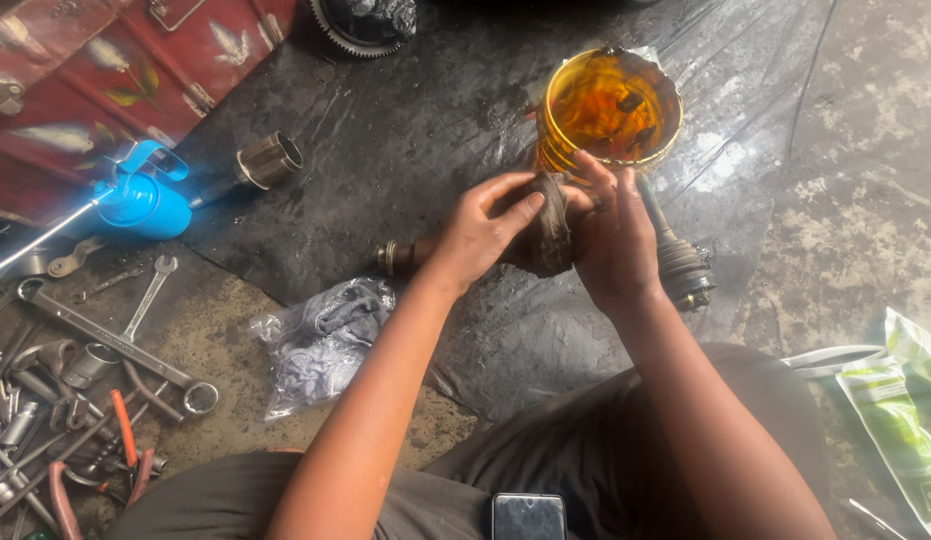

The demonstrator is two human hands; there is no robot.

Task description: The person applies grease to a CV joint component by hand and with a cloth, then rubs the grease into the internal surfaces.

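Phone [528,516]; beyond, grimy dark axle joint [546,240]

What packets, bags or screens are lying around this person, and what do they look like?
Green and white packet: flat pouch on the concrete at the right edge.
Clear plastic bag: crumpled, with grey contents, left of the left forearm.
Phone: dark blank screen, on the lap at the bottom.

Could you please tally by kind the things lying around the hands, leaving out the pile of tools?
Yellow bucket of amber liquid: 1
Blue sprayer: 1
Metal socket: 1
Clear plastic bag: 1
Green packet: 1
Phone: 1
Greasy shaft joint, held by left hand and right hand: 1
Total: 7
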